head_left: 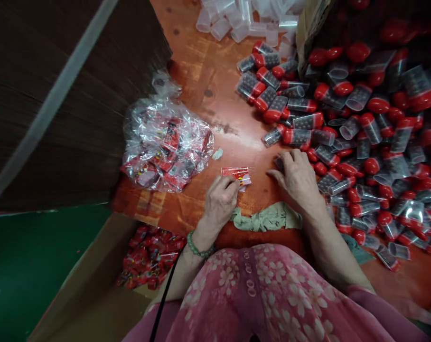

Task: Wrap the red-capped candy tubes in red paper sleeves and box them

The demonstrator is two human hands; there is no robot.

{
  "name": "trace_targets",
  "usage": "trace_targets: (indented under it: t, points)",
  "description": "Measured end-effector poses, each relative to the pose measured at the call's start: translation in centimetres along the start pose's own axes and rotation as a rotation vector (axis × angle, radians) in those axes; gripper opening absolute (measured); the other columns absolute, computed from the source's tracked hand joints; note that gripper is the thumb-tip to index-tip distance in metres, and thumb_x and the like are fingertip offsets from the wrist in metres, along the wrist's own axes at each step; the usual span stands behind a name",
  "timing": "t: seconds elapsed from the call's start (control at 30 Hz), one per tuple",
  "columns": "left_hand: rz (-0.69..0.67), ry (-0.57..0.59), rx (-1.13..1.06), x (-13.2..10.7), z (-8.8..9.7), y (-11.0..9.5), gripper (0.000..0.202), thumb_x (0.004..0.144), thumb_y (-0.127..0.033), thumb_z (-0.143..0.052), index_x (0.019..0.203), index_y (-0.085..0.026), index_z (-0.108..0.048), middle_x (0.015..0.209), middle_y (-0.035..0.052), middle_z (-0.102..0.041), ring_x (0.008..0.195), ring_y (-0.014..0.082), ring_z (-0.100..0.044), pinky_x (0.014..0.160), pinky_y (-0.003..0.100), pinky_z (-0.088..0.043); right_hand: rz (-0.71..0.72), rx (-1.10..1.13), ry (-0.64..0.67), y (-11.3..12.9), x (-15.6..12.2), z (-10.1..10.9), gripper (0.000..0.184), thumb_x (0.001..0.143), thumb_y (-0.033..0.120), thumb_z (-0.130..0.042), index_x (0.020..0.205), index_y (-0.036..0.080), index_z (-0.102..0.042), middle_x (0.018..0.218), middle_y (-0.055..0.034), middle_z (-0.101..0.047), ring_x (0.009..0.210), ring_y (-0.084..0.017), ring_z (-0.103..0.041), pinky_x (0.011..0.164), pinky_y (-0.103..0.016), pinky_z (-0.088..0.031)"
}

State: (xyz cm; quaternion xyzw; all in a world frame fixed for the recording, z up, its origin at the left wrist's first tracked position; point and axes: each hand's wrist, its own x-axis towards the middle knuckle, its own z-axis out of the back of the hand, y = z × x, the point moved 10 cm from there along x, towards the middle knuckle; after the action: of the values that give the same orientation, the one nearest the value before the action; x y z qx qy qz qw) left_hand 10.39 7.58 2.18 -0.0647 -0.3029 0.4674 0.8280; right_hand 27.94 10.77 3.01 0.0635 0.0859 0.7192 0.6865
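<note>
My left hand (220,198) is closed, its fingertips pinching the near left edge of a small red printed plastic sleeve (236,175). This sleeve lies nearly flat on the wooden table. To its right, my right hand (298,178) curls at the edge of a heap of clear tubes with rounded red ends (303,136), many showing a dark dotted pattern. Something dark (279,163) sits between its thumb and fingers, mostly hidden. A crumpled pale green cloth (267,218) lies just in front of me, between my wrists.
A clear plastic bag (167,142) of red printed sleeves lies on the left. Below the table edge, a cardboard box (90,266) holds many red wrapped pieces (151,256). Clear empty cups (244,19) are piled at the back. Dark box walls (76,95) rise at left.
</note>
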Motion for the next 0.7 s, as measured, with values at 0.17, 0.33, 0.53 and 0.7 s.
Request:
trace_targets:
  t: [0.17, 0.33, 0.53, 0.7]
  points:
    - [0.081, 0.05, -0.1, 0.0, -0.5, 1.2, 0.027, 0.097, -0.034, -0.054, 0.084, -0.018, -0.072, 0.073, 0.0036, -0.064, 0.07, 0.0153, -0.057, 0.067, 0.027, -0.045, 0.0, -0.092, 0.197, 0.2, 0.8, -1.3, 0.022, 0.093, 0.028, -0.056, 0.109, 0.015, -0.06, 0.103, -0.0146, -0.063, 0.086, -0.027, -0.06, 0.067, -0.034, -0.042]
    - [0.168, 0.103, -0.174, 0.3, -0.8, 2.0, 0.027, 0.097, -0.026, -0.052, 0.079, -0.015, -0.068, 0.073, 0.0035, -0.061, 0.071, 0.0152, -0.056, 0.068, 0.028, -0.044, 0.038, -0.151, 0.105, 0.2, 0.6, -0.2, 0.033, 0.096, 0.026, -0.041, 0.123, 0.014, -0.057, 0.105, -0.0159, -0.065, 0.082, -0.026, -0.063, 0.062, -0.033, -0.041]
    - [0.274, 0.145, -0.213, 0.7, -0.9, 2.7, 0.033, 0.095, -0.023, -0.05, 0.065, -0.016, -0.061, 0.067, 0.0017, -0.056, 0.065, 0.0142, -0.052, 0.064, 0.028, -0.041, 0.018, -0.016, -0.073, -2.0, -1.2, 2.9, 0.042, 0.089, 0.02, -0.049, 0.13, 0.015, -0.057, 0.11, -0.0143, -0.068, 0.092, -0.028, -0.066, 0.077, -0.039, -0.052]
    - [0.431, 0.05, -0.439, 0.3, -0.7, 4.2, 0.018, 0.085, -0.021, -0.063, 0.069, -0.017, -0.069, 0.063, -0.0004, -0.061, 0.059, 0.011, -0.053, 0.059, 0.025, -0.04, 0.06, 0.143, -0.171, -3.5, -3.2, 4.4, 0.037, 0.085, 0.021, -0.056, 0.121, 0.016, -0.065, 0.105, -0.0123, -0.067, 0.088, -0.025, -0.066, 0.078, -0.039, -0.055]
